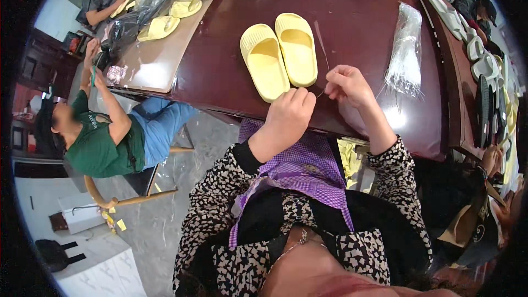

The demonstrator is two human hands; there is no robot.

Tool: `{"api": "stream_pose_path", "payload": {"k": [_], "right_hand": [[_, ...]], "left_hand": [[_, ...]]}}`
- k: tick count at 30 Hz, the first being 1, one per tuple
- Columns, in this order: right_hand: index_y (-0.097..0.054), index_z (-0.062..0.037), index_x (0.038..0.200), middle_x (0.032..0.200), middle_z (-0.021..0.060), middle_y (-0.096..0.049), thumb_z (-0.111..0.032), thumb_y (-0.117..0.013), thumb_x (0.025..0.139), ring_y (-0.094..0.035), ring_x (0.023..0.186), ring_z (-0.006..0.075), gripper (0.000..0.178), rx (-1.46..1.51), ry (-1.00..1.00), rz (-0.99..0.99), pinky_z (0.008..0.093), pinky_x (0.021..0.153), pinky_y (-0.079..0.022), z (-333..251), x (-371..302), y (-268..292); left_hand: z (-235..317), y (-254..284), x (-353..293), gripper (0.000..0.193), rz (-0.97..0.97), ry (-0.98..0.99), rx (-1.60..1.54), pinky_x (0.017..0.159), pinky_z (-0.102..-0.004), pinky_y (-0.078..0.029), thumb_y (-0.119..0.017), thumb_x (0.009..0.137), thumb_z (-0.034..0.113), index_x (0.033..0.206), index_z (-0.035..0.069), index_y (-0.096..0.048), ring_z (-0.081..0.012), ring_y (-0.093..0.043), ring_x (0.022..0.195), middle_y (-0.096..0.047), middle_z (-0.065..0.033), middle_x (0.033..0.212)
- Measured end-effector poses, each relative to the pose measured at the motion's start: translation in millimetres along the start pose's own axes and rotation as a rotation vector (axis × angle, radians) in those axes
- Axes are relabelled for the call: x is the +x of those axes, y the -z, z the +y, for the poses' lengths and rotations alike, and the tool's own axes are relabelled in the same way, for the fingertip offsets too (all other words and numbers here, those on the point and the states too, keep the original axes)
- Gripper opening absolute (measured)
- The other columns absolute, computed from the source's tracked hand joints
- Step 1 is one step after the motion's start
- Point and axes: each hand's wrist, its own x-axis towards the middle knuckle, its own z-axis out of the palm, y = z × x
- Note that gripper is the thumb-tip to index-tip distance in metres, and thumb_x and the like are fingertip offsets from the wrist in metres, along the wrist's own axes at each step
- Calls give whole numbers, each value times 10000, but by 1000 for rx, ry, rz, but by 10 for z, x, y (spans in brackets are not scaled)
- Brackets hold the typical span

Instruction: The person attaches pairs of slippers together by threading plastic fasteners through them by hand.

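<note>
a pair of yellow slippers lies on the dark red table [357, 16], with the toes pointing away from the person: the left slipper [266, 61] is a little nearer to the person, and the right slipper [297, 50] is just beside it. the left hand [291, 113] is closed with bent fingers at the heel of the left slipper; i cannot tell if it touches the slipper or grips something. the right hand [352, 85] is near the right slipper and pinches a thin strand [324, 52], which rises above its fingertips. to the right lies a clear bag of thin ties [406, 49]. farther right, white slippers [485, 67] stand in a row. on the left side, a co-worker in a green shirt [102, 143] sits on a chair.
</note>
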Motion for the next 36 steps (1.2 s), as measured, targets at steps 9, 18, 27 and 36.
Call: {"api": "stream_pose_path", "payload": {"k": [9, 18, 27, 36], "right_hand": [[-572, -30, 756, 604, 81, -618, -144, -557, 833, -569, 460, 124, 139, -240, -165, -86, 222, 357, -391, -16, -98, -62], [-582, -2, 722, 593, 88, -614, -149, -542, 822, -563, 454, 134, 182, -425, -112, -13, 237, 363, -396, -272, 650, -209], [-644, 47, 775, 653, 185, -639, -164, -549, 789, -651, 609, 272, 232, -990, 103, 176, 357, 583, -520, -325, 1083, -663], [-653, 54, 782, 802, 252, -636, -202, -567, 794, -649, 787, 349, 270, -997, 464, 267, 426, 709, -515, -327, 1249, -487]], "left_hand": [[150, 82, -145, 91, -8, -151, 109, 600, -305, -436, -535, 707, 65, 784, 30, -503, -213, -510, 690, -452, -78, 725], [-559, -249, 69, 87, 98, -81, 204, 638, -317, -458, -534, 723, 113, 778, 46, -523, -226, -543, 722, -502, -84, 749], [-1093, -463, 100, 35, 159, 181, 0, 688, -366, -488, -563, 802, 63, 821, 33, -560, -293, -588, 775, -563, -127, 791], [-1231, -470, 204, 58, 104, 276, -9, 690, -379, -503, -581, 809, 86, 833, 33, -580, -299, -610, 773, -604, -132, 803]]}}
